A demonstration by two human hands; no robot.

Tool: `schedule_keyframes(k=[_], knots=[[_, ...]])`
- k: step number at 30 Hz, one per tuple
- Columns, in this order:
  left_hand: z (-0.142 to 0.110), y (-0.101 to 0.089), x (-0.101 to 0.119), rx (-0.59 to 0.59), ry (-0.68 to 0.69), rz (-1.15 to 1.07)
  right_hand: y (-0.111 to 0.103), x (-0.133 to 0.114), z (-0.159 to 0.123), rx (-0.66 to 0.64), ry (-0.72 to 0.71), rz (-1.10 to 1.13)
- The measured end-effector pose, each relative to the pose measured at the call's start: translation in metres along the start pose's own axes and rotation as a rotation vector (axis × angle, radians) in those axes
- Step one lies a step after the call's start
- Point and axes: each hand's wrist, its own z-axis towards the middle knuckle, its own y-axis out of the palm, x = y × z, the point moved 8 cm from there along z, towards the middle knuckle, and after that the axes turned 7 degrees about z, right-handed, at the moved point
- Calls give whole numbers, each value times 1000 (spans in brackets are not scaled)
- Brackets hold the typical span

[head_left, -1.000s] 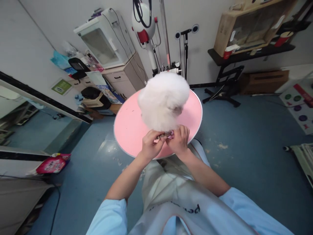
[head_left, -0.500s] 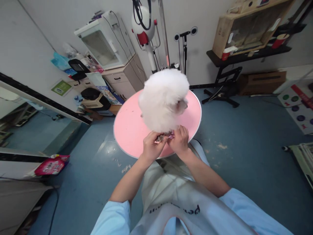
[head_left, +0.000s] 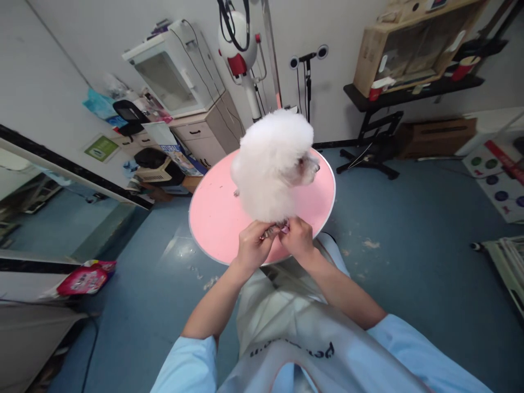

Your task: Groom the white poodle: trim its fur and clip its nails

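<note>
A fluffy white dog (head_left: 272, 164) is on a round pink table (head_left: 213, 218), its head turned to the right. At the table's near edge, my left hand (head_left: 252, 245) is closed around the dog's paw (head_left: 270, 231), a greyish, dark-toned foot below the white coat. My right hand (head_left: 301, 240) is closed beside it, pinching a small purple thing (head_left: 285, 227) against the paw. Fingers hide most of that purple thing, so its kind cannot be made out. Both hands nearly meet under the dog's chest.
Behind the table stand a white dryer with a red part (head_left: 237, 64), a stand with two round heads (head_left: 308, 60) and drawers (head_left: 196, 131) under a white cabinet (head_left: 172, 71). A black wheeled stand (head_left: 370, 158) is at the right. Tufts of hair (head_left: 370, 244) lie on the floor.
The dog's head has turned further right, so its muzzle and eye show more. My right hand's fingers have drawn slightly down and left. My left hand keeps its hold on the paw.
</note>
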Motion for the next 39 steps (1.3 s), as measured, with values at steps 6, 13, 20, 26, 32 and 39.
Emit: schedule_keyframes(k=[6,13,20,26,32,39], knots=[[3,5,4,-88,87,94,-21,-8,-1,56,-81,20],[1,17,10,-186,128,253,-34,-20,4,63,-154,-142],[-1,21,9,-201,112,344,-31,-10,5,17,-99,-122],[-1,21,12,-175,137,341,-30,-10,5,-2,-80,-125],[-3,25,11,-220,139,359,-28,-9,5,-48,-55,-113],[-6,33,-1,-284,111,437,-17,7,1,-141,7,-24]])
